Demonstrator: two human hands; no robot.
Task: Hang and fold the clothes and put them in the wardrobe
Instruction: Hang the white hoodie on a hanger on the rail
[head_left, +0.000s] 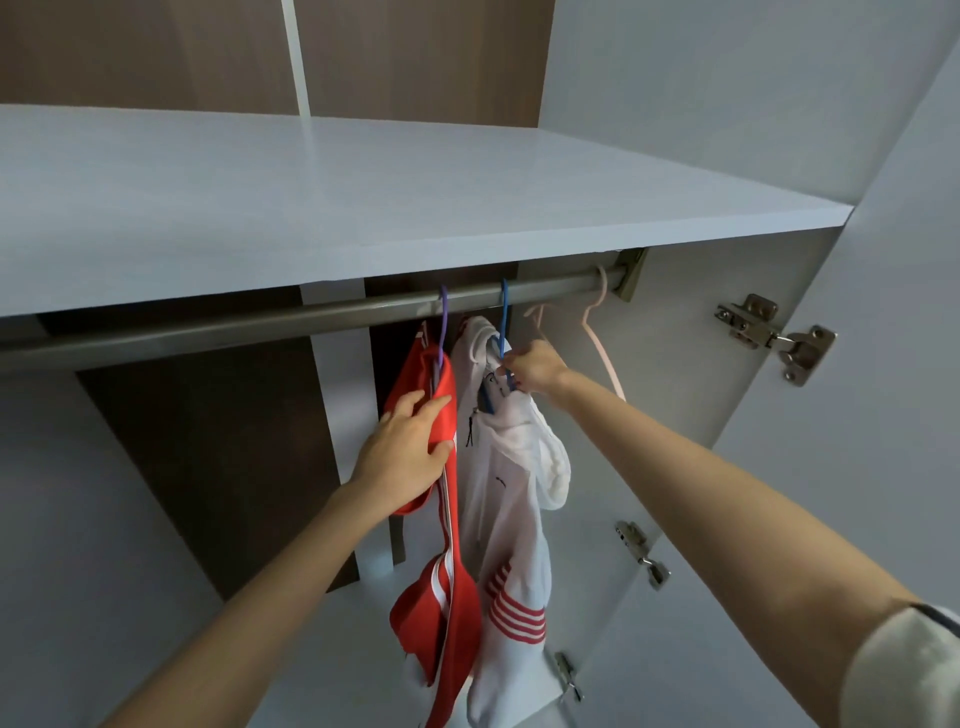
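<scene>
Wardrobe bay, door open: a pale shelf (363, 208) spans the top, with a grey rail (260, 319) directly beneath it. Two garments hang on the rail near its right end: a red jacket (447, 613) on a purple hanger (443, 322) and, touching it on the right, a white hoodie (504, 493) on a blue hanger (504, 317); a bare pink hanger (597, 332) sits further right. Step in hand, as judged: seating and spacing the hoodie. Confirm that the blue hook sits fully over the rail, hold the jacket aside so the fabrics do not bunch, and square the hoodie's shoulders on the hanger arms; its hood looks slumped to the right and could drag the garment off. Left hand (402, 452): fingers laid nearly straight over the jacket's shoulder, thumb (441, 448) closed against the front edge, clamping the cloth. Right hand (535, 366): fingers (511, 364) curled tight together, pinching the blue hanger just below its hook, at the hoodie's collar
</scene>
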